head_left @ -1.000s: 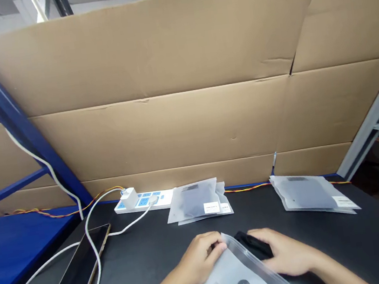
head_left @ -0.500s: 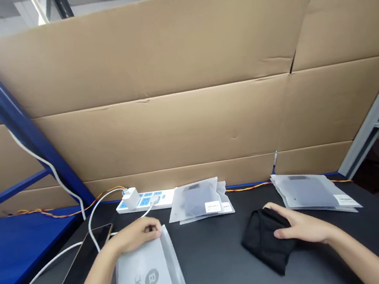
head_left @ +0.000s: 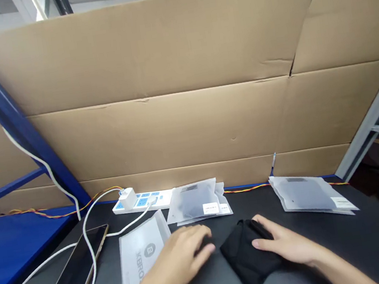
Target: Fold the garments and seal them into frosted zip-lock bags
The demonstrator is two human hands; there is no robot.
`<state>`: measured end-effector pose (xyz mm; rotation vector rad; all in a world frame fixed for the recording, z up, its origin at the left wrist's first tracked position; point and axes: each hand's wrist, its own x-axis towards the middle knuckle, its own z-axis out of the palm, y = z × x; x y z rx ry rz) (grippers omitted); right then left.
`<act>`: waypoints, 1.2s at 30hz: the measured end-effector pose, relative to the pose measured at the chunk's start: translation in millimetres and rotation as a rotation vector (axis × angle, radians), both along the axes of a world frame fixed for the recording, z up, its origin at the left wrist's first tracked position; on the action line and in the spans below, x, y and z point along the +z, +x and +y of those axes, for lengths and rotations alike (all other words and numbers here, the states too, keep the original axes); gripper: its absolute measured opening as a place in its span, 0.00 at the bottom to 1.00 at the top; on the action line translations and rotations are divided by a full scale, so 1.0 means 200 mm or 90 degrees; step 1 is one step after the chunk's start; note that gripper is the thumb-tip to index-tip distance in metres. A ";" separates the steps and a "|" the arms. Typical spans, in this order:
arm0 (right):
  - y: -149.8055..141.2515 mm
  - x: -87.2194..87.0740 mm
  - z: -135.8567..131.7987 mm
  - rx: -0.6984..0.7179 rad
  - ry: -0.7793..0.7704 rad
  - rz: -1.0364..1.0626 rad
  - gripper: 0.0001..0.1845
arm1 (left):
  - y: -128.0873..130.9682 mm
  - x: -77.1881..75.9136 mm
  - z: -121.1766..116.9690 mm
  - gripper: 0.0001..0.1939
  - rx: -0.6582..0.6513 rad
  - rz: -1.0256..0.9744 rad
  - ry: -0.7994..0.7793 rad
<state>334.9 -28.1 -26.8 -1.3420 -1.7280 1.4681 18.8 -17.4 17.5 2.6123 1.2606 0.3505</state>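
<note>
A folded black cloth (head_left: 245, 257) is in the grip of my right hand (head_left: 284, 240), thumb on top and fingers round its far edge. Its lower corner hangs toward the table's front. My left hand (head_left: 187, 254) is to the left of the cloth, with thumb and fingers apart and nothing between them. Partly behind my left forearm lies a frosted plastic bag (head_left: 139, 250) with a round logo and grey lettering. The forearm covers its lower right part.
A tablet-like device (head_left: 73, 271) lies at left with a white cable (head_left: 91, 250) across it. Behind are a power strip (head_left: 164, 199), labelled frosted packets (head_left: 193, 202), another packet stack (head_left: 311, 193) and a pen (head_left: 273, 164). Cardboard (head_left: 187, 128) walls the back.
My left hand has let go of the frosted bag and moved right toward the cloth. My right hand has brought the black cloth left and slightly nearer.
</note>
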 end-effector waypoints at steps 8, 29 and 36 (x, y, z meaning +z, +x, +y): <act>-0.17 -0.08 -0.09 -0.003 -0.129 0.012 0.34 | 0.27 -0.20 -0.19 0.33 -0.021 0.039 -0.051; 0.30 -0.15 -0.27 -0.100 0.002 -0.004 0.18 | 0.26 -0.23 -0.28 0.32 -0.075 0.107 0.121; 0.43 -0.17 -0.27 -0.209 0.093 -0.065 0.20 | 0.25 -0.25 -0.28 0.12 0.096 -0.024 0.078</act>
